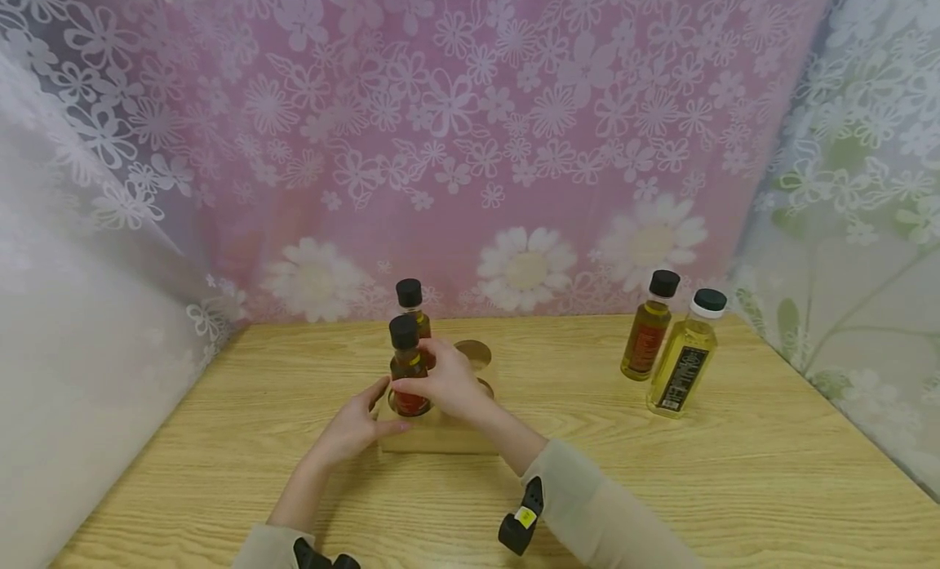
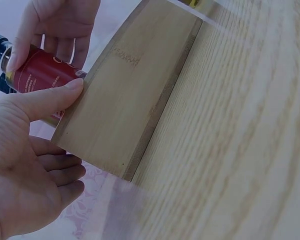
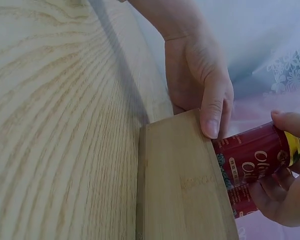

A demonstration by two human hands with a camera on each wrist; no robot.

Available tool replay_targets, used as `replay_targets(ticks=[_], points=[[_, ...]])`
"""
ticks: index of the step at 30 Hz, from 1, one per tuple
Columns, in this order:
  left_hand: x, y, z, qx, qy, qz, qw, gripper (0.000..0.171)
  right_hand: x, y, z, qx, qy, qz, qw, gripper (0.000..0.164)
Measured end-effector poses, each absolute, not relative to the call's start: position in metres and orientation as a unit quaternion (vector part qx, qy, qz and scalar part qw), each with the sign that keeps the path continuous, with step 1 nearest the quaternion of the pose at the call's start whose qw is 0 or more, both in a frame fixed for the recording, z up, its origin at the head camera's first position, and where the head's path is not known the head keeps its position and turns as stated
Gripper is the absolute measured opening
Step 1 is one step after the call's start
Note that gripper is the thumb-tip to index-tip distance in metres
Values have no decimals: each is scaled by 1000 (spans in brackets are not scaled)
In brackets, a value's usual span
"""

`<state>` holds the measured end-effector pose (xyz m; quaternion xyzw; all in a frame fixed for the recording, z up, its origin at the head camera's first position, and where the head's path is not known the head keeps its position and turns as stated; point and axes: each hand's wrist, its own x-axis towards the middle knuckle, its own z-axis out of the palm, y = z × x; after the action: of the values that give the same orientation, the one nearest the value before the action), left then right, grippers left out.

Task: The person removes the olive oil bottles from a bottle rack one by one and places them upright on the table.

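A wooden bottle holder (image 1: 444, 441) with round holes stands on the table. My right hand (image 1: 450, 383) pinches the neck-side body of an olive oil bottle (image 1: 408, 365), dark-capped and red-labelled, whose base sits in the front left hole. The label reads "Olive Oil" in the right wrist view. Right behind it, a second such bottle (image 1: 410, 295) stands upright at the back left. My left hand (image 1: 351, 428) grips the holder's left end; its thumb (image 2: 55, 100) lies at the top edge. How deep the front bottle sits is hidden by the holder wall.
On the table's right side stand a red-labelled olive oil bottle (image 1: 646, 336) and a larger square bottle of yellow oil (image 1: 683, 369) with a black label. A round hole (image 1: 473, 354) shows in the holder's back right. Flowered curtains (image 1: 514, 144) surround the wooden table (image 1: 587, 463).
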<state>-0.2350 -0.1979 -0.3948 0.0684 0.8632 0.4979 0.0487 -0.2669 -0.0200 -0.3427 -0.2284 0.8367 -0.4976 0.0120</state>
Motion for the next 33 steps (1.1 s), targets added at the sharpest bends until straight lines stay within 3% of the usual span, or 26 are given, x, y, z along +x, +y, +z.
replay_targets(ticks=[10,17,28,33], points=[[-234,-197,-393,70,864,497,49,96,-264,-11,-330,-217,824,-524,-5,47],[-235,-197,-393,65,867,492,48,95,-266,0,-313,-223,803,-552,-38,50],[-233,-197,-393,69,864,496,48,94,-278,27,-290,-216,779,-588,-38,46],[-233,-197,-393,73,863,498,47,95,-286,45,-283,-211,777,-589,-71,44]])
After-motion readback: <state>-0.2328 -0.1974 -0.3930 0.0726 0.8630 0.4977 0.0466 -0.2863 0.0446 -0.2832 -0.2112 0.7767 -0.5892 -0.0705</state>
